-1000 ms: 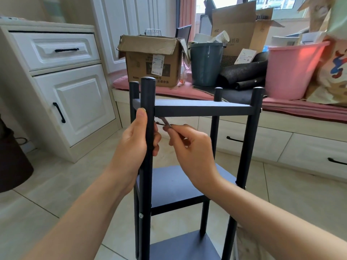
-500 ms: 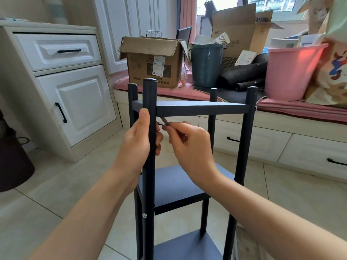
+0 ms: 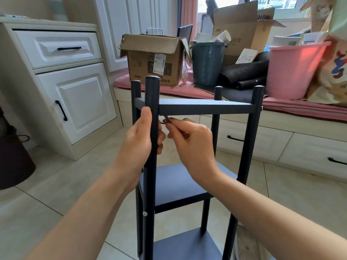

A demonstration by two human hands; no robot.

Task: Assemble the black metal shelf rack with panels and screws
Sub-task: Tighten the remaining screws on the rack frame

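Two hands are raised at the rack's (image 3: 187, 107) near-left post (image 3: 152, 166): the post is gripped by the left hand (image 3: 139, 139), fingers curled round it, and a thin metal tool (image 3: 167, 118) is pinched by the right hand (image 3: 193, 145) just under the top panel (image 3: 206, 109). Farther off, a box (image 3: 152, 59), a grey bin (image 3: 206, 62) and a pink tub (image 3: 293, 70) are set on the bench.

A cardboard box (image 3: 154, 59), grey bucket (image 3: 206, 64) and pink tub (image 3: 293, 70) sit on the window bench beside white cabinets (image 3: 62, 85).
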